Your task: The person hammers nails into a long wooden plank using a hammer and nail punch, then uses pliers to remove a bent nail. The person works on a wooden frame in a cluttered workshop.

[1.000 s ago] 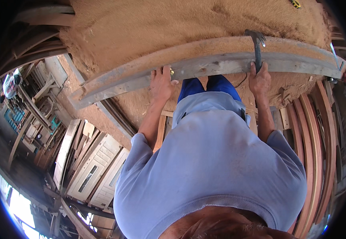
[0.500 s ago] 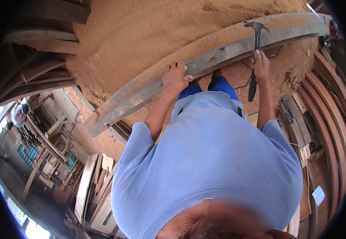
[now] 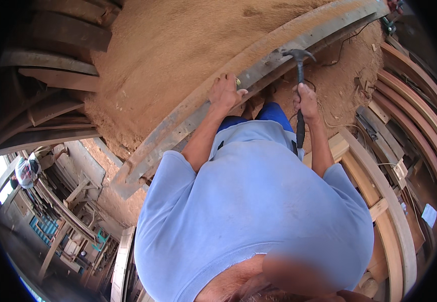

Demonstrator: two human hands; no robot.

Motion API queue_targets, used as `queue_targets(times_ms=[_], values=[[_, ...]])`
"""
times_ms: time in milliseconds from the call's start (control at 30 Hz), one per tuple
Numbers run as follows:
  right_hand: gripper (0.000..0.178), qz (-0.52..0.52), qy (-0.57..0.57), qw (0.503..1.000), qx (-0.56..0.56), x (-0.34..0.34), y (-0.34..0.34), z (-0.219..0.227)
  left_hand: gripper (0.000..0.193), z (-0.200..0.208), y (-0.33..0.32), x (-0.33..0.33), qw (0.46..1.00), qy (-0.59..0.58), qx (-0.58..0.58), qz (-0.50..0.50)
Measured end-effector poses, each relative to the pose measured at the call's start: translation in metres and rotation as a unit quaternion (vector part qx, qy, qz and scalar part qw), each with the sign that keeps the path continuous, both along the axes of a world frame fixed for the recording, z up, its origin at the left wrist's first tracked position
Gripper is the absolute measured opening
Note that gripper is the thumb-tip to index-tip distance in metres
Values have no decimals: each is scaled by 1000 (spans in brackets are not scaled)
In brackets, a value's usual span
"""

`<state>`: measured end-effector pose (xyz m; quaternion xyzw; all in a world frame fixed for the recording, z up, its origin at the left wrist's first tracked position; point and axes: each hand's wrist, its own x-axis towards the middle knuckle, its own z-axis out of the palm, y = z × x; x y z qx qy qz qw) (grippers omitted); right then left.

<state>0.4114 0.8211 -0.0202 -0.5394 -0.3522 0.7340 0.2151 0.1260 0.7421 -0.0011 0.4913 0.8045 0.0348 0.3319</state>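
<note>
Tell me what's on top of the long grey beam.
The left hand rests on the beam, with brown dust along its far edge. Whatever lies under that hand is hidden.

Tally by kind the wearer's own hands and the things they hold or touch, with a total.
Bare hands: 2, the left hand and the right hand
Claw hammer, in the right hand: 1
Long grey beam, under the left hand: 1
Small yellowish item at the left hand, too small to identify: 1
Total: 5
</note>
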Motion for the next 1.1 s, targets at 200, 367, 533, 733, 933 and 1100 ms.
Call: queue_targets(times_ms=[200, 367, 533, 733, 933, 1100], values=[[32, -134, -54, 988, 58, 6, 6, -18, 56, -7, -7, -2, 999, -11, 51, -4], [32, 28, -71, 997, 2, -7, -19, -5, 56, -6, -7, 0, 999, -5, 40, 5], [30, 14, -120, 989, 85, -5, -5, 7, 54, -3, -9, -1, 997, -2, 78, 1], [32, 146, -234, 896, 348, -10, -4, 21, 56, -3, -7, 1, 998, 0, 56, 9], [41, 161, -239, 913, 288, -21, -4, 18, 62, 2, -4, 2, 1000, 1, 21, 10], [36, 149, -205, 926, 280, -21, 17, 20, 60, -13, -8, -5, 997, -40, 56, 44]])
